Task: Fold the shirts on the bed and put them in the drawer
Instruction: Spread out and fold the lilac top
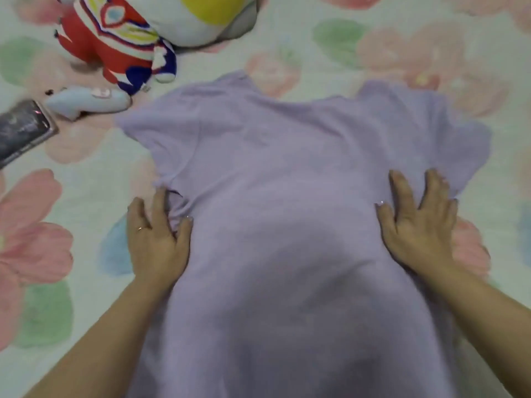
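Observation:
A lilac short-sleeved shirt (275,182) lies spread flat on the flowered bed sheet (86,182), collar end away from me, hem toward me. My left hand (158,239) rests at the shirt's left side just under the left sleeve, with cloth bunched between its thumb and fingers. My right hand (419,222) lies flat with spread fingers on the shirt's right side below the right sleeve. No drawer is in view.
A red, white and blue plush toy (115,50) and a pale round plush (201,18) sit at the back left. A light blue soft toy (89,100) and a dark phone-like object (20,133) lie left of the shirt.

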